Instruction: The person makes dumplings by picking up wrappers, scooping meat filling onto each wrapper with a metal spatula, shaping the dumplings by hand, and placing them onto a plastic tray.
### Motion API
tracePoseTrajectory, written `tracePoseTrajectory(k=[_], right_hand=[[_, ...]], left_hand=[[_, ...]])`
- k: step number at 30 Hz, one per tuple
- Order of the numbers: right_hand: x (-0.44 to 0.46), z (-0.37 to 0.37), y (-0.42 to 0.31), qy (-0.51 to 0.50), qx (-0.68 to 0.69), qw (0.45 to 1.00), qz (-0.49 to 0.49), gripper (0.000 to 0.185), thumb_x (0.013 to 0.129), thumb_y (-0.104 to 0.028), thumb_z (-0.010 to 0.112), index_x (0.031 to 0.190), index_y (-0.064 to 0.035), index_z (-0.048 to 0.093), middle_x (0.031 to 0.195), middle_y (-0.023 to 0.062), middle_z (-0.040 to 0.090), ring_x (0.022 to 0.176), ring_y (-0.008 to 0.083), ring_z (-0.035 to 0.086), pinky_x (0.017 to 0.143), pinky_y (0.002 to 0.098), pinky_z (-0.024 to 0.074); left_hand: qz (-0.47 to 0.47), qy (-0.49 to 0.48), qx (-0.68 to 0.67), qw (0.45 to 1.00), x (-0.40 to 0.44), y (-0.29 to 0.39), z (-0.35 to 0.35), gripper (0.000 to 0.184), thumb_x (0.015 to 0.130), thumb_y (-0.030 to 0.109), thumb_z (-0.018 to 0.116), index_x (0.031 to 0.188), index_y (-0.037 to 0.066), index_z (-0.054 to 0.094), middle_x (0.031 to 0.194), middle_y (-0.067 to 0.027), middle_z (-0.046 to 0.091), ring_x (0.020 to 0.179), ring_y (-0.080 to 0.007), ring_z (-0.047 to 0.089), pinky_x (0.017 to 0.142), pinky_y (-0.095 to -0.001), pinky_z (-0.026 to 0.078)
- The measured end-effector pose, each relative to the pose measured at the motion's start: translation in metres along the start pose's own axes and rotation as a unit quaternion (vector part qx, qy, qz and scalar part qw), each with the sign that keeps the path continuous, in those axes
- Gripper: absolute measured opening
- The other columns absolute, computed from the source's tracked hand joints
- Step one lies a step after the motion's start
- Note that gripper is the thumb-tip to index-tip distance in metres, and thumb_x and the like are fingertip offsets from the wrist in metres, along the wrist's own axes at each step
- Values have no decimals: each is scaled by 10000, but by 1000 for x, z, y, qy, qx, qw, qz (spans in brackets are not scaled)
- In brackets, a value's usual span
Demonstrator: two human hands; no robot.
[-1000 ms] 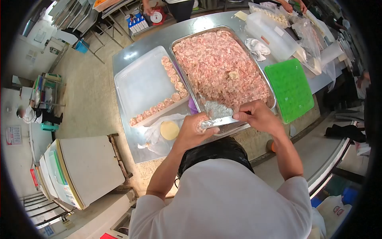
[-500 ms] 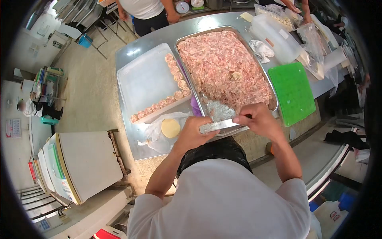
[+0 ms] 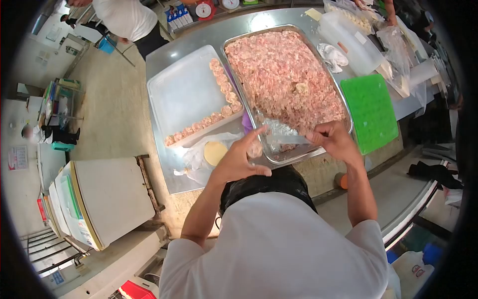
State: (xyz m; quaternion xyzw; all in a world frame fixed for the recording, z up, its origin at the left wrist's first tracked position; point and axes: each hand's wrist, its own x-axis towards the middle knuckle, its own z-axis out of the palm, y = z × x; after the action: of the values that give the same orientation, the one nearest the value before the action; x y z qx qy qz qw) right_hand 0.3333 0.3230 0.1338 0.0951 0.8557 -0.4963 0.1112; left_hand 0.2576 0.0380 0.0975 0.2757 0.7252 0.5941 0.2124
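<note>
My left hand (image 3: 236, 162) is cupped in front of the tray's near left corner, thumb and forefinger spread wide. A small, pale pinkish meat dumpling (image 3: 255, 149) sits in its curled fingers, partly hidden. In my right hand (image 3: 338, 142) is a flat metal spatula (image 3: 289, 140), its blade pointing left over the tray's near end. The large metal tray (image 3: 293, 160) holds a mass of minced meat filling (image 3: 284, 74), scraped away at the near end. Left of my left hand, a stack of round yellow wrappers (image 3: 215, 153) lies on a plastic bag (image 3: 194, 164).
A translucent white tray (image 3: 184, 89) has meat dumplings lined along its right and near edges. Right of the meat stand a green lid (image 3: 369, 114), a clear plastic bin (image 3: 348, 45) and a crumpled white cloth (image 3: 332, 56). Another person (image 3: 127, 22) is beyond the table's far left corner.
My left hand has come off the spatula blade and opened wider around the dumpling. My right hand has shifted slightly right with the spatula. The person across the table has moved left.
</note>
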Motion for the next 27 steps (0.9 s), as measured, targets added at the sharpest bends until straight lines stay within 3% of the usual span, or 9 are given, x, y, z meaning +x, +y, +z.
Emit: tracePoseTrajectory(k=[5,9,11,12,15,16,18,22,27], right_hand=[[9,18,-15,14,-13,999,-26,385,928,-251,710,699,47,625,532,94,442,507,150,404,502,371,343],[14,48,9,13,-42,997,-62,388,936,-249,694,704,53,617,530,110,459,492,175,413,501,383,350],[9,45,19,21,-34,999,-27,386,948,-241,682,696,43,614,536,104,457,519,142,407,506,371,355],[4,44,24,41,-22,999,-6,385,953,-241,677,697,40,616,536,100,462,524,136,406,507,365,356],[-10,43,33,79,40,995,46,376,973,-241,661,714,30,632,549,70,476,548,121,414,519,349,364],[-13,44,35,89,64,992,60,373,980,-241,655,721,27,639,556,57,480,558,117,418,524,343,367],[-17,60,40,138,95,984,55,364,989,-241,646,741,26,644,579,32,475,584,104,424,539,329,374],[-28,91,54,194,105,972,81,356,996,-246,635,767,26,647,605,23,488,620,92,439,566,311,394],[-30,91,39,229,91,964,98,364,995,-248,635,761,30,630,604,17,496,617,87,438,557,311,392]], left_hand=[[-71,-71,24,995,4,-23,-14,470,727,289,900,1046,2,707,881,-83,724,822,-167,658,746,-316,520],[-45,-81,32,995,14,-23,-19,392,740,238,886,1008,17,705,867,-73,708,827,-142,636,754,-310,506],[-56,-89,66,992,15,-34,-29,352,747,226,883,986,44,699,911,-38,703,863,-121,627,791,-292,488],[-14,-95,-14,995,16,-46,-37,360,752,125,817,1073,37,678,999,-39,687,905,-127,617,825,-282,474],[-140,-95,-356,919,31,-59,-74,465,713,0,715,1171,24,643,1061,-46,666,943,-136,617,840,-268,472],[-169,-72,-303,935,42,-67,-90,574,671,-67,627,1239,11,609,1096,-56,654,974,-142,620,848,-262,482],[-96,-19,-291,952,69,-76,-127,548,713,-73,606,1254,12,602,1122,-55,644,1013,-135,612,861,-270,495],[-16,180,-55,982,163,-85,-178,348,782,-45,622,1122,25,608,998,-40,628,904,-140,586,803,-267,477],[-62,153,-87,982,242,-151,-207,319,771,-12,593,1087,28,604,948,-42,623,906,-150,582,800,-270,471]])
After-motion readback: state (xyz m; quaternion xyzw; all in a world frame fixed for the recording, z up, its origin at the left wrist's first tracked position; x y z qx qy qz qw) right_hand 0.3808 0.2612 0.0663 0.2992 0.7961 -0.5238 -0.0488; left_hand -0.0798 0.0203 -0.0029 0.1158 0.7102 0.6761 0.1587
